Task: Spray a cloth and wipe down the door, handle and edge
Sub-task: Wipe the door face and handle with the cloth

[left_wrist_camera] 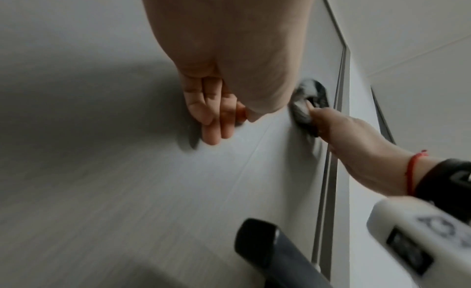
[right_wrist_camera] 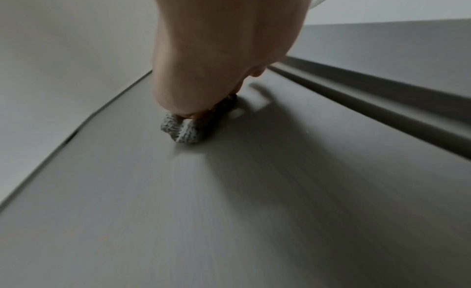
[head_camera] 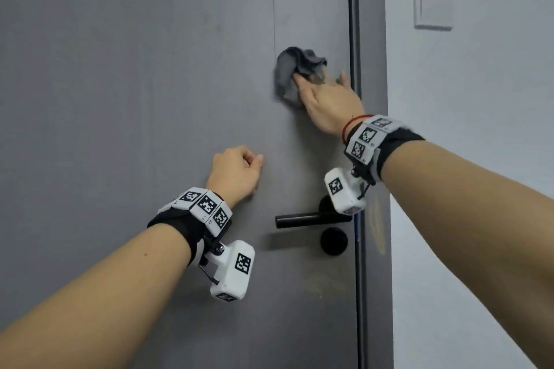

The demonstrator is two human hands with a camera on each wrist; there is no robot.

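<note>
Cloth [head_camera: 295,70] sits bunched under my right hand [head_camera: 328,103], pressed against the grey door [head_camera: 135,84] above the handle [head_camera: 310,219] and close to the door's right edge [head_camera: 353,39]. My right fingers are spread flat over the crumpled grey fabric, pushing it onto the panel rather than gripping it; the thumb points toward the edge. My left hand [head_camera: 236,171] rests lower and to the left on the door, fingers curled into a loose fist with nothing in it, knuckles touching the surface as a brace. To wipe well here, I judge I should keep the palm flat, hold even pressure, and run overlapping strokes so no strip is skipped, then carry on down to the handle and along the edge, which both look unwiped so far. From the right wrist, the cloth shows as a small textured wad under my fingertips. It has no clear long axis, though its bulk runs roughly up and down the door. The black handle lies level, its free end pointing left.
</note>
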